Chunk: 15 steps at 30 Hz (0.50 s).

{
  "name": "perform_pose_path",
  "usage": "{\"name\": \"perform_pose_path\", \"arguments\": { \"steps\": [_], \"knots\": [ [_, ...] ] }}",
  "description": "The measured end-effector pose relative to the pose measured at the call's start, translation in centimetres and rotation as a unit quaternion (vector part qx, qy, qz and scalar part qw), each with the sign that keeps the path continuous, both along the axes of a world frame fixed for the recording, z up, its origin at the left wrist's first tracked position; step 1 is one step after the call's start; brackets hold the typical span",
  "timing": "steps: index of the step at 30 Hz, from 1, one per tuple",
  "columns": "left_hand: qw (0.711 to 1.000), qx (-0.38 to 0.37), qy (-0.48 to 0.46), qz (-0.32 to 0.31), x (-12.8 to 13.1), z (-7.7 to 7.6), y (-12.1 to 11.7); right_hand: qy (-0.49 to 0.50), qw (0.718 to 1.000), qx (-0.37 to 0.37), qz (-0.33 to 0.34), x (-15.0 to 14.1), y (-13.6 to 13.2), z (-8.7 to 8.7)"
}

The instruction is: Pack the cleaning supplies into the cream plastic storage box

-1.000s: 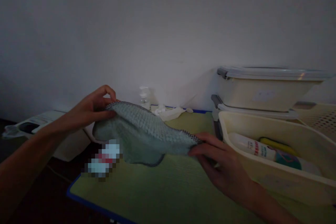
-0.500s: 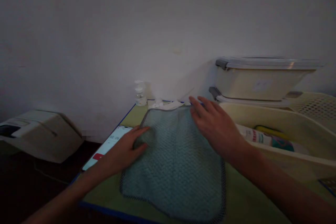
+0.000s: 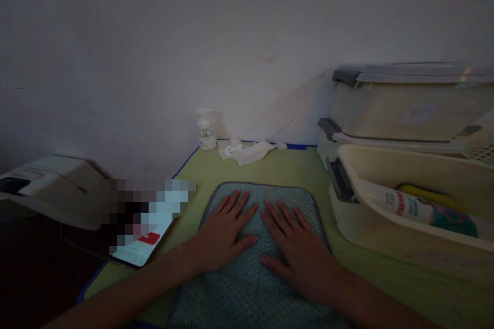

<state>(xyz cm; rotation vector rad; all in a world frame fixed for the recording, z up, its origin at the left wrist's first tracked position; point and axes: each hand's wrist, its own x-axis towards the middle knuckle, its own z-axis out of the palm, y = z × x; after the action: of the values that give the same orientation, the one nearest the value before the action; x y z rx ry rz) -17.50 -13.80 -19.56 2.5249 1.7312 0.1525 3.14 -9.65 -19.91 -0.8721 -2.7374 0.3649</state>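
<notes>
A blue-green textured cloth (image 3: 266,194) with a dark stitched edge lies spread on the green tabletop (image 3: 185,169). My left hand (image 3: 226,234) rests flat on its left half, fingers spread. On the right half, my right hand (image 3: 295,252) lies palm down, its fingers stretched out and apart. Both hands press on the cloth without gripping it, thumbs facing each other. The near end of the cloth runs out of the bottom of the view, partly under my right forearm.
Left of the cloth lies a lit phone (image 3: 135,252). At the back stand a pump bottle (image 3: 207,133) and crumpled white tissue (image 3: 247,153). To the right, an open cream bin (image 3: 347,223) holds a white-and-teal bottle (image 3: 420,211), before stacked lidded boxes (image 3: 397,113).
Both hands have moved inward from the cloth's sides and now lie flat on it. The cloth's far edge sits nearer to me, away from the tissue. The view has shifted slightly.
</notes>
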Motion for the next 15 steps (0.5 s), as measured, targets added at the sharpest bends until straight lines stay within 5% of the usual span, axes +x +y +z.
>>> {"name": "perform_pose_path", "arguments": {
  "steps": [15],
  "knots": [
    [0.994,0.013,0.041,0.097,-2.1,-0.6,-0.3,-0.11,0.992,0.066,-0.009,2.4,0.4,0.2]
  ]
}}
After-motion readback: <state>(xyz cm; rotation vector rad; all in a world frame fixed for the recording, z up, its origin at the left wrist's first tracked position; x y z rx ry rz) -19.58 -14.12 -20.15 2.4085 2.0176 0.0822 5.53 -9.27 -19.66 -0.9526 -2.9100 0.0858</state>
